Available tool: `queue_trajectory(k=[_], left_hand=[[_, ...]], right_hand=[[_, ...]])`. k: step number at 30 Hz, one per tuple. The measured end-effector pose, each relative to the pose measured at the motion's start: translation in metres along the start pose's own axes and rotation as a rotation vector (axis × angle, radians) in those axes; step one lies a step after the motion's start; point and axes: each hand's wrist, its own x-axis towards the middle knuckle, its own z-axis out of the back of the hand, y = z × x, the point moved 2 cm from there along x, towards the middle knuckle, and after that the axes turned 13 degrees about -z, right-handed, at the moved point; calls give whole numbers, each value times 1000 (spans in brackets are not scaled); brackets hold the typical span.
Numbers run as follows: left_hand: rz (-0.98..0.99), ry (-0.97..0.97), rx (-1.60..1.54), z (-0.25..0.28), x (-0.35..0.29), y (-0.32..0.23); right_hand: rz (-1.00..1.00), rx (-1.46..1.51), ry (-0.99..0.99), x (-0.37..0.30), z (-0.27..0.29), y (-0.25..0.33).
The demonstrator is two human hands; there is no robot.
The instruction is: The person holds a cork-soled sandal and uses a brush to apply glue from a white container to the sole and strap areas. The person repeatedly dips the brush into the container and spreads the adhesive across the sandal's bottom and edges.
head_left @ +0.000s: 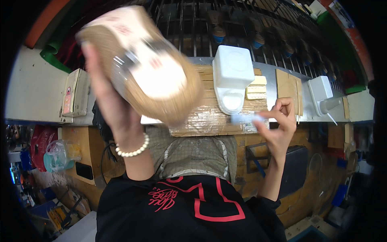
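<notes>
My left hand (107,88), with a bead bracelet on its wrist, grips a tan sandal (189,86) by its side and holds it up at the upper left. The sandal has a pale insole and a see-through strap, and it is blurred by motion. Over the front of the bench, my right hand (280,131) pinches a small pale blue and white piece (244,118), too smeared to name. Just behind that piece, a white plastic dispenser (234,66) with a round cup at its foot stands on a flattened cardboard sheet (197,117). Cream-coloured blocks (256,89) lie to its right.
A metal-bar rack (193,28) behind the bench carries several shoes (258,38). Another white dispenser (321,92) stands at the right, beside a brown cardboard piece (288,86). On the left is a pale box (76,92). A dark phone (84,171) lies lower left.
</notes>
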Motion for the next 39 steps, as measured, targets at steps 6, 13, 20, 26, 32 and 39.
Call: queue_trajectory(k=[6,13,20,26,32,39], left_hand=[[-383,112,-218,25,39,-22],[-61,145,-430,39,45,-16],[-350,162,207,39,10,24],[-2,186,-316,33,-15,36],[-165,244,-252,0,-36,44],[-99,387,-579,-12,-55,9]], right_hand=[[-29,-636,-120,0,-13,-47],[10,-611,-170,-5,-19,-51],[-237,-320,-260,-39,-29,-56],[-171,193,-290,-10,-12,2],[173,223,-202,4,-5,88],[245,75,-346,25,-6,107]])
